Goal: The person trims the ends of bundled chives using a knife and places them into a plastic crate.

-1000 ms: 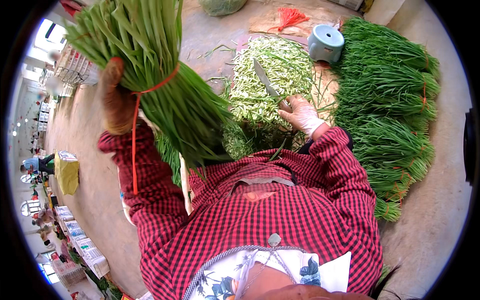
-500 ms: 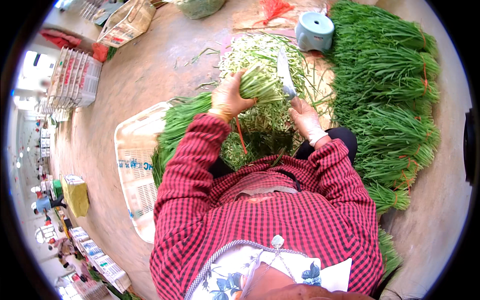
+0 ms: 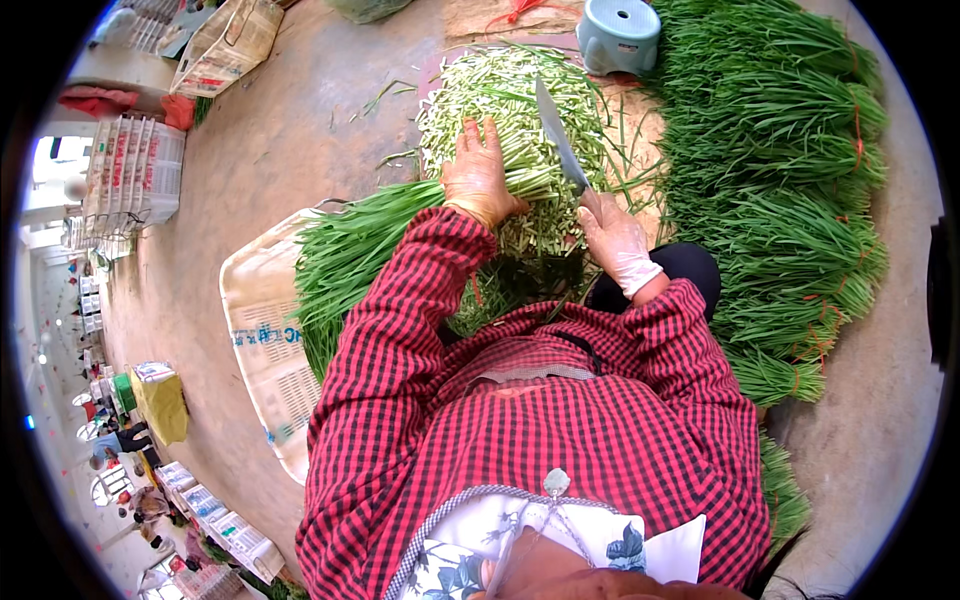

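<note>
A bundle of green chives lies across in front of me, leaves to the left and pale stalk ends to the right. My left hand, in a thin clear glove, rests on it with the fingers stretched out and apart. My right hand, also gloved, is closed round the handle of a knife. The blade points up and away, just right of the stalk ends. Beneath and beyond lies a heap of short pale cut stalk pieces. A red tie hangs below my left wrist, partly hidden by the sleeve.
Several tied chive bundles form a long row on the right. A light blue stool stands at the far end of the heap. On my left is a white plastic crate; stacked crates stand farther left. Other people are in the distance.
My left hand has gone from gripping the raised stalks to lying spread on the bundle, which is now lower and flatter. The knife stays in my right hand. The whole view has shifted slightly.
</note>
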